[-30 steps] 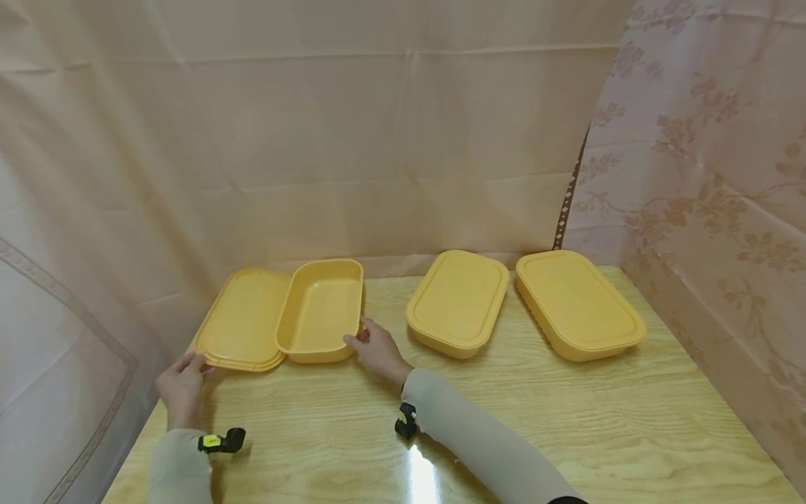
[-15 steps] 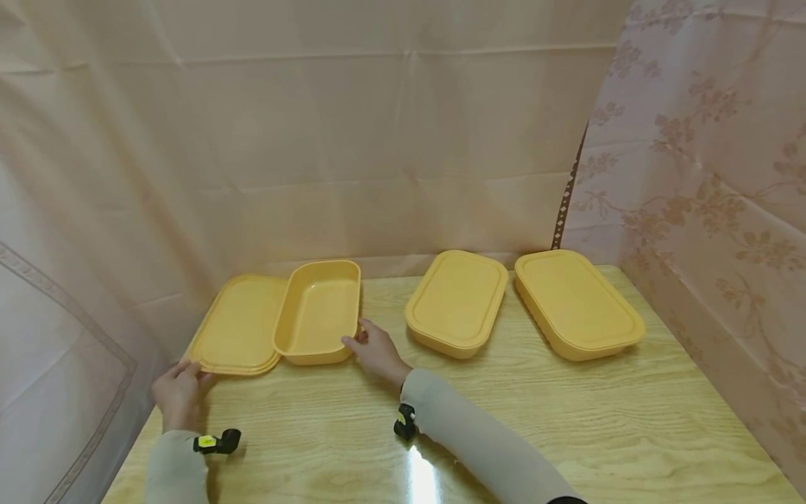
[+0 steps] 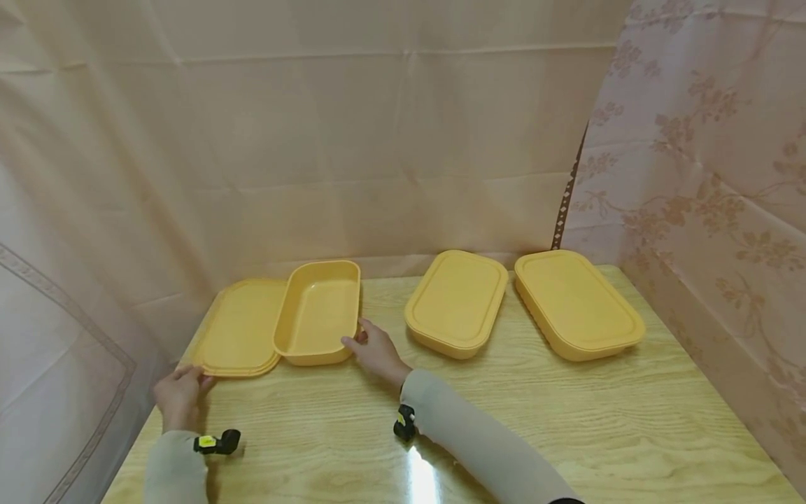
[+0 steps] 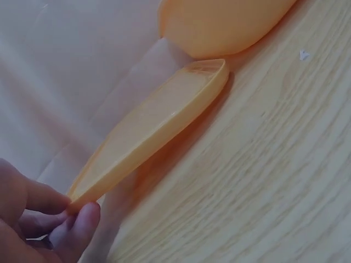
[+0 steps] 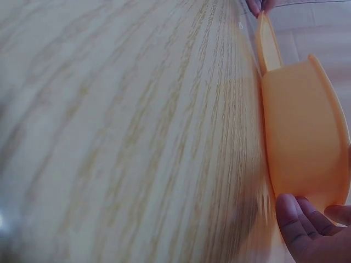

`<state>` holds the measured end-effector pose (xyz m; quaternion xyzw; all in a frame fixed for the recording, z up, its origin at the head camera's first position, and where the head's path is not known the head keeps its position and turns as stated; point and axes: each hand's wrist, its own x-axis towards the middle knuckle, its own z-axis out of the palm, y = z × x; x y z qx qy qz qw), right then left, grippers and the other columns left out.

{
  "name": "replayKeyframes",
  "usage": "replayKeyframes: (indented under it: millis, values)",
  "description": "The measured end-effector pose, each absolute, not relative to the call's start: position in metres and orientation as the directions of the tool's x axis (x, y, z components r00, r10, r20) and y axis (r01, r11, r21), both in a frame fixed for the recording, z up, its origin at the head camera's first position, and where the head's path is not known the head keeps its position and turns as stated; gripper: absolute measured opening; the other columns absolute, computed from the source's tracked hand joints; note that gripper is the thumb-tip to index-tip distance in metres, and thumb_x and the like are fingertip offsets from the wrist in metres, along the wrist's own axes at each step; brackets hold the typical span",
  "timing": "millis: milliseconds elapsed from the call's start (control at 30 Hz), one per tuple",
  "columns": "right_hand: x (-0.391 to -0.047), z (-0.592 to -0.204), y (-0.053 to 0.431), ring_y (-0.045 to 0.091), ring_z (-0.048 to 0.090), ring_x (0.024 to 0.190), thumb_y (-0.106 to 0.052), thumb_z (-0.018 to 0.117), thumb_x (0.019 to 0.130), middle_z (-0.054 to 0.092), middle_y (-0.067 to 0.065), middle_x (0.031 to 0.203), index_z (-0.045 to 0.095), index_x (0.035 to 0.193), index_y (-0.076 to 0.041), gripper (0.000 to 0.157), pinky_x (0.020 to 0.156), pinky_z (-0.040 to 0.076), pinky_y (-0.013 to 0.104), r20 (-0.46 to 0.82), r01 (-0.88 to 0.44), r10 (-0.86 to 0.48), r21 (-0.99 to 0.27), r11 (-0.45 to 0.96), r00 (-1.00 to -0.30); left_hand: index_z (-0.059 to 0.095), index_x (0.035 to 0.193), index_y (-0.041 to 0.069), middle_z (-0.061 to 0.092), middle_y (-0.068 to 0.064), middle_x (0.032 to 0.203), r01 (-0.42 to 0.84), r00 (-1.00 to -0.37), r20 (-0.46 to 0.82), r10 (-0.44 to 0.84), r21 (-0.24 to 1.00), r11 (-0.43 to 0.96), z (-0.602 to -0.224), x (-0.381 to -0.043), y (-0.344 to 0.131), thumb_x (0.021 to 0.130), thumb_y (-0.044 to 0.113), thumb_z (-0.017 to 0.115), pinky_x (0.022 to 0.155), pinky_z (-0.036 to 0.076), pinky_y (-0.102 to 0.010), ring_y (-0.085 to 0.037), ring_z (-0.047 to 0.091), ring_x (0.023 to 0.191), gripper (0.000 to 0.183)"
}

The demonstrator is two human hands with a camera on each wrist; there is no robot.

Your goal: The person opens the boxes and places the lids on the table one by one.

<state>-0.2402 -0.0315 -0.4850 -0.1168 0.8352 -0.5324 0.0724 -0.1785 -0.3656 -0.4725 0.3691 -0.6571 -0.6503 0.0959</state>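
A yellow lid [image 3: 239, 329] lies at the table's left end, its right edge against an uncovered yellow food container [image 3: 317, 308]. My left hand [image 3: 178, 395] pinches the lid's near left corner between thumb and fingers. In the left wrist view, shadow shows under the lid [image 4: 148, 131], whose held end looks slightly raised. At the container's near right corner, my right hand [image 3: 380, 355] grips the wall, thumb by the rim. The right wrist view shows the container's outer wall [image 5: 307, 131] with fingertips [image 5: 286, 205] pressed low on it. Inside, the container holds nothing visible.
Two more yellow containers with lids on, one in the middle [image 3: 457, 301] and one on the right [image 3: 579, 301], stand along the back of the wooden table [image 3: 504, 406]. A cloth curtain [image 3: 403, 140] hangs behind; a flowered one [image 3: 718, 210] hangs on the right.
With the lid in its pinch, my left hand has shifted slightly left and toward me. The lid's far edge now appears lower. My right hand and the container have barely moved.
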Motion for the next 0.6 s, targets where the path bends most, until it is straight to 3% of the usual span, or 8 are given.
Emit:
replayKeyframes:
  millis: [267, 400, 600]
  values:
    - [-0.2394, -0.4854, -0.0333, 0.012, 0.052, 0.080, -0.035, 0.062, 0.096, 0.057, 0.004, 0.092, 0.047, 0.142, -0.004, 0.058, 0.071, 0.045, 0.024, 0.006, -0.123, -0.279, -0.905, 0.406, -0.960, 0.033, 0.147, -0.006, 0.051, -0.010, 0.111, -0.395, -0.695, -0.364, -0.620, 0.914, -0.094, -0.4723, -0.1815, -0.3655, 0.097, 0.004, 0.049, 0.071, 0.056, -0.014, 0.006, 0.059, 0.064, 0.054]
    - [-0.2382, -0.4845, -0.0344, 0.011, 0.051, 0.076, -0.034, 0.062, 0.096, 0.057, 0.003, 0.090, 0.050, 0.138, -0.005, 0.053, 0.066, 0.043, 0.023, 0.019, -0.142, -0.288, -0.900, 0.411, -0.957, 0.032, 0.148, -0.006, 0.046, -0.015, 0.126, -0.403, -0.695, -0.369, -0.617, 0.911, -0.089, -0.4725, -0.1826, -0.3660, 0.095, 0.002, 0.049, 0.072, 0.056, -0.014, 0.006, 0.057, 0.065, 0.056]
    - [-0.2370, -0.4839, -0.0355, 0.010, 0.051, 0.075, -0.035, 0.060, 0.097, 0.056, 0.002, 0.088, 0.051, 0.138, -0.007, 0.050, 0.066, 0.044, 0.022, 0.011, -0.138, -0.288, -0.895, 0.424, -0.958, 0.033, 0.145, -0.011, 0.046, -0.020, 0.125, -0.437, -0.697, -0.368, -0.615, 0.899, -0.043, -0.4725, -0.1825, -0.3675, 0.091, -0.002, 0.051, 0.062, 0.054, -0.014, 0.003, 0.055, 0.059, 0.058]
